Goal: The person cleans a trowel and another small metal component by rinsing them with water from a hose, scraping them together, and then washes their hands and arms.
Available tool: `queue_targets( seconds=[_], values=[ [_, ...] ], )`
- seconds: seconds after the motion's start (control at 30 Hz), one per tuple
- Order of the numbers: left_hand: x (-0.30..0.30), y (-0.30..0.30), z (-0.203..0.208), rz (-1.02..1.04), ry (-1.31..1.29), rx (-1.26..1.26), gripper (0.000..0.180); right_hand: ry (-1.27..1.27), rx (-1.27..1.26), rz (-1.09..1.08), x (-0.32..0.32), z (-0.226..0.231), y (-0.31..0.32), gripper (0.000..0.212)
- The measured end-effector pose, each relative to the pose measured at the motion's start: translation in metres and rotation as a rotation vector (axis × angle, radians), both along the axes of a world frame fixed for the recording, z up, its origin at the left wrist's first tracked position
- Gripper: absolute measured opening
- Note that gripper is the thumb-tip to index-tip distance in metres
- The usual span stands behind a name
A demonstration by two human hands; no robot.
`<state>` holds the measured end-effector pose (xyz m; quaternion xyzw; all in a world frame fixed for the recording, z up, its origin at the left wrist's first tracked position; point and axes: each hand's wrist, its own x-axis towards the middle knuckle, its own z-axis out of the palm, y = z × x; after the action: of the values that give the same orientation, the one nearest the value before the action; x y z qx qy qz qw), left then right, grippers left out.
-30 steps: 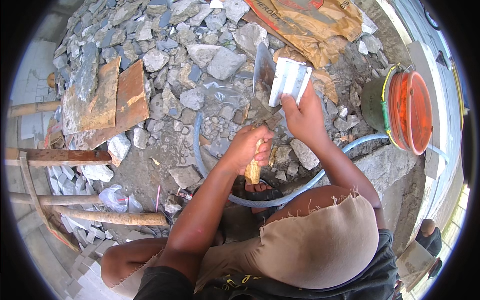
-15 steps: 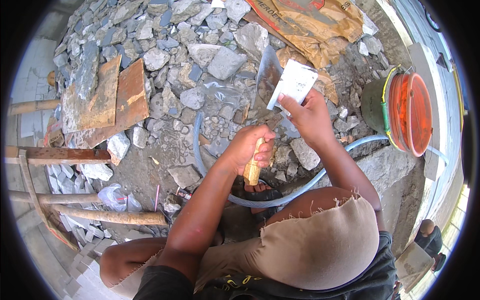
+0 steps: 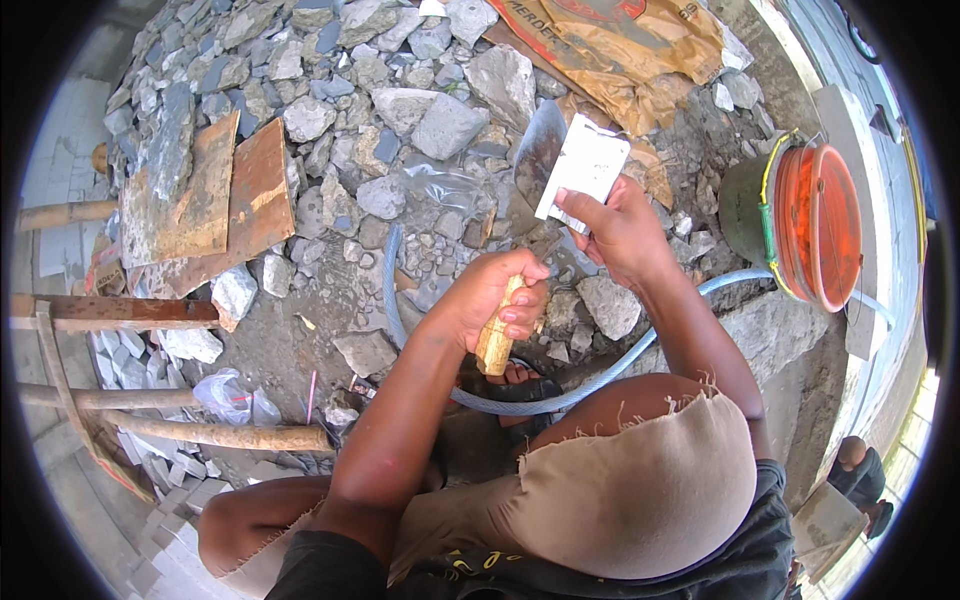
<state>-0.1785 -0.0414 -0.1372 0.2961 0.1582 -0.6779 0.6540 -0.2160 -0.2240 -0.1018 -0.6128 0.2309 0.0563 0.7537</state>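
The white piece [image 3: 590, 175], thin and with a bent edge, is in the air above the rubble, in front of a grey metal blade [image 3: 538, 150]. The right hand [image 3: 632, 228] holds it at its lower part, with the thumb on the near face. The left hand [image 3: 498, 300] is closed around a wooden handle [image 3: 495, 345], which seems to belong to the same tool as the blade. Beneath are a sandalled foot [image 3: 530, 390] and a blue hose [image 3: 560, 403]; loose stones [image 3: 450, 125] lie beyond, and an orange bucket [image 3: 830, 225] stands to the right. In my judgement, the piece could slip or turn, because it is held only near one end; if the blade slid along it, the right fingers could be cut. The white piece covers part of the blade, so I cannot tell whether they touch. The right fingers behind it are mostly hidden, and the tool's neck is difficult to make out.
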Motion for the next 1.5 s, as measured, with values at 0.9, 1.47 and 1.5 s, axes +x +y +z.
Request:
queue_targets(
  seconds=[0.9,1.47,1.5],
  values=[
    [0.005,0.005,0.0,0.04,-0.015,0.043,0.02,0.089,-0.051,-0.066,0.001,0.006,0.001,0.012],
    [0.002,0.006,-0.001,-0.033,-0.122,0.064,0.022,0.043,-0.08,0.009,-0.007,-0.004,0.001,0.014],
    [0.002,0.004,0.001,-0.071,-0.168,0.088,0.022,0.023,-0.094,-0.014,-0.012,-0.007,0.008,0.014]
  ],
)
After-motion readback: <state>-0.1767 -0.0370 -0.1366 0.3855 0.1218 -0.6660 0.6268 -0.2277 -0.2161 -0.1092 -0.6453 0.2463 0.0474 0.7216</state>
